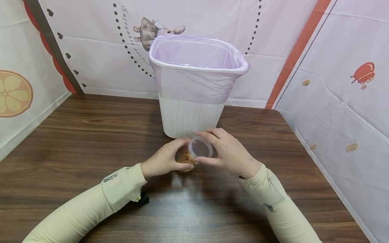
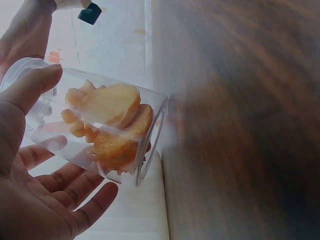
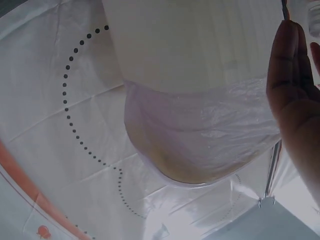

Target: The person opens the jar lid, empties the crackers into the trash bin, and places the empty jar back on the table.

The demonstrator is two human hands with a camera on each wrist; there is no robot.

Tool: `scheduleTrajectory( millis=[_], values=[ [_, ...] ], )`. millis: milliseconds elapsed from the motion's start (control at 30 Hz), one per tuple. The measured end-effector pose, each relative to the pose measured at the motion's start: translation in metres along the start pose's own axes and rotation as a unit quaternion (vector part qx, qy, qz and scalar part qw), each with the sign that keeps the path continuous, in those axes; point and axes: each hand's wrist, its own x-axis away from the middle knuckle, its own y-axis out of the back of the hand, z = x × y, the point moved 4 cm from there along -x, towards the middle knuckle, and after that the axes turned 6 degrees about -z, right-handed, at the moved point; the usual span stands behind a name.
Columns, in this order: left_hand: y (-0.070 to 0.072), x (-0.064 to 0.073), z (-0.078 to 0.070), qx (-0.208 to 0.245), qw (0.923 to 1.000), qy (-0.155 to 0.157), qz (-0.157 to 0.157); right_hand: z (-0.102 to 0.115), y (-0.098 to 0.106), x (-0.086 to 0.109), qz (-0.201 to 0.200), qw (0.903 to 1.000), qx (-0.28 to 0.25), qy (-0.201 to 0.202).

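My left hand [image 1: 164,158] grips a clear plastic jar [image 2: 157,107], thumb on one side and fingers on the other. Inside it lie several yellow-brown pieces [image 2: 115,102] that look like dried slices or biscuits, gathered towards the base. In the left wrist view the jar's base is close to the tabletop. My right hand [image 1: 229,153] pinches a round transparent lid [image 1: 200,147] between thumb and fingers. The lid is tilted and overlaps the jar's mouth in the head view. In the right wrist view the right hand [image 3: 297,90] shows only at the right edge.
A white bin [image 1: 191,116] lined with a thin purple bag [image 1: 194,82] stands just behind the hands. The dark wooden table [image 1: 106,135] is bordered by printed cloth walls [image 1: 331,111]. Beside the left sleeve lies a small black object [image 1: 143,199].
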Motion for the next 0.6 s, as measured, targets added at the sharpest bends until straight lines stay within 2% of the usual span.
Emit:
scheduleTrajectory(
  millis=[233, 400, 600],
  values=[
    [0.0001, 0.0001, -0.0004, 0.0, 1.0, 0.001, 0.001, 0.002, -0.0002, 0.001, -0.042, 0.9969, 0.065, -0.017],
    [0.0003, 0.0001, -0.0009, -0.004, 1.0, -0.004, 0.0, 0.0049, -0.0022, 0.0015, -0.056, 0.9951, 0.078, -0.024],
    [0.0003, 0.0001, -0.0014, -0.004, 1.0, -0.006, -0.002, 0.0056, -0.0038, 0.001, -0.049, 0.9955, 0.072, -0.039]
  ],
)
